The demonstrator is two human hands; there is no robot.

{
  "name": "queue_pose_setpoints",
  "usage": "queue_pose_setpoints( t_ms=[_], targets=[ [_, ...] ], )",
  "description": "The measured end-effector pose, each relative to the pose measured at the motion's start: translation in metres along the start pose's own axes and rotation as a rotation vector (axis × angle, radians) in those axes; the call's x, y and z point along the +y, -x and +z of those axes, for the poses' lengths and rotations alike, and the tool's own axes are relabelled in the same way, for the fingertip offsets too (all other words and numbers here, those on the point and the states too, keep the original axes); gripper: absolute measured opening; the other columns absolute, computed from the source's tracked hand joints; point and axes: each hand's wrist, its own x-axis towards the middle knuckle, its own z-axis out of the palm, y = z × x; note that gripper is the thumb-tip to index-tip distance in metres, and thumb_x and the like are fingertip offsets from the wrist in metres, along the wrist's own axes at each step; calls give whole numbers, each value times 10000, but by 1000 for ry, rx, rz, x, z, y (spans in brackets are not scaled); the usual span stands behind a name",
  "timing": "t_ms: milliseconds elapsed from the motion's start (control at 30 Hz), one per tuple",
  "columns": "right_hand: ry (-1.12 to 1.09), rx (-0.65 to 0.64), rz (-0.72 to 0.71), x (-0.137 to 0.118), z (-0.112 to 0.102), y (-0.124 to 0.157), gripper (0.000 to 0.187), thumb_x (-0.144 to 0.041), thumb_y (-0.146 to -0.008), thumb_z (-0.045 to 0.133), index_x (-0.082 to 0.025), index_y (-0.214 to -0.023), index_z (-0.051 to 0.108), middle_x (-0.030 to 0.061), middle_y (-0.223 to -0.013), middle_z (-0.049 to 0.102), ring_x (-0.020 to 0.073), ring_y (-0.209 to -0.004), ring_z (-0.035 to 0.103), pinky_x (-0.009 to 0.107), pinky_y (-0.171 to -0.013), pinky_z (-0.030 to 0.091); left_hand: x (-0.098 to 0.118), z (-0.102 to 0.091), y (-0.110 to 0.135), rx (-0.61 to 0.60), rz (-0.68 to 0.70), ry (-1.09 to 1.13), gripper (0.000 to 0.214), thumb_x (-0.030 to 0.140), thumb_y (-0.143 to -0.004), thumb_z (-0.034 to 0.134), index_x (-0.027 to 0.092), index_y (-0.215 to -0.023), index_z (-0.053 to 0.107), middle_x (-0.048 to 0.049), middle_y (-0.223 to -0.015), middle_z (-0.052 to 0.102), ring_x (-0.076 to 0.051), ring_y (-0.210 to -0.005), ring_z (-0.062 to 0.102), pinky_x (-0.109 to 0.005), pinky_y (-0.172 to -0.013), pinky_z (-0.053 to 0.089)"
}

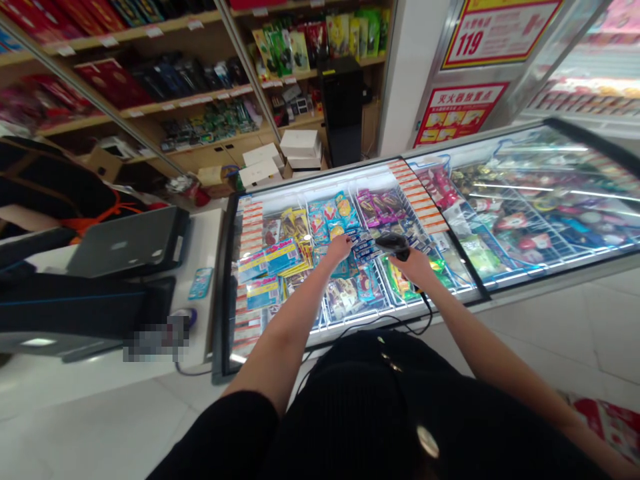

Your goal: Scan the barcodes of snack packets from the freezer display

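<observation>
In the head view my right hand is wrapped round the handle of a black barcode scanner, whose head points left over the chest freezer. A dark cable hangs from it and loops down along the freezer's front. My left hand reaches over the freezer with its fingers closed at the left end of a small blue packet. Several similar blue-and-white packets lie between my two hands. Light-blue ice cream packs, purple packs and yellow packs surround them.
The chest freezer has glass and black frames. At left, a counter carries a black checkout screen and a phone. Stocked shelves and white boxes stand behind. A person's arm shows far left.
</observation>
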Motion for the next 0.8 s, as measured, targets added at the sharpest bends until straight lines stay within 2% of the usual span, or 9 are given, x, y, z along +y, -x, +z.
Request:
queue_pose_setpoints(
  t_ms=[167, 333, 467, 633, 800],
  targets=[
    [-10, 22, 35, 6, -4, 5, 372, -431, -847, 630, -102, -1001, 709, 78, -650, 692, 218, -633, 677, 261, -596, 441, -8, -1, -9, 33, -46, -44, 321, 261, -960, 432, 149, -1099, 699, -126, -1123, 712, -209, -1015, 661, -268, -859, 487],
    [-27, 35, 59, 12, -12, 12, 316, -411, -850, 629, -119, -947, 705, 48, -602, 667, 184, -556, 646, 252, -583, 440, -11, 5, -27, 55, -30, -87, 321, 229, -952, 427, 138, -1089, 702, -134, -1132, 706, -214, -1043, 650, -273, -903, 483],
    [-66, 32, 110, 17, -19, 17, 324, -402, -849, 636, -112, -980, 696, 38, -592, 658, 166, -508, 627, 240, -547, 433, -12, 11, -41, 88, -13, -96, 307, 210, -930, 445, 133, -1073, 705, -140, -1138, 701, -229, -1073, 634, -289, -929, 477],
    [-41, 66, 149, 30, -22, 16, 345, -420, -830, 653, -104, -959, 706, 59, -584, 656, 200, -577, 661, 247, -554, 437, -14, 14, -49, 112, 6, -110, 351, 79, -846, 456, 130, -1108, 685, -139, -1143, 691, -240, -1077, 629, -306, -920, 476],
    [-82, 67, 153, 41, -23, 13, 354, -443, -826, 643, -115, -942, 708, 63, -594, 662, 209, -610, 674, 247, -562, 448, -6, 16, -46, 161, -10, -114, 344, 140, -887, 443, 131, -1155, 659, -152, -1187, 661, -256, -1130, 601, -334, -955, 464]
  ],
)
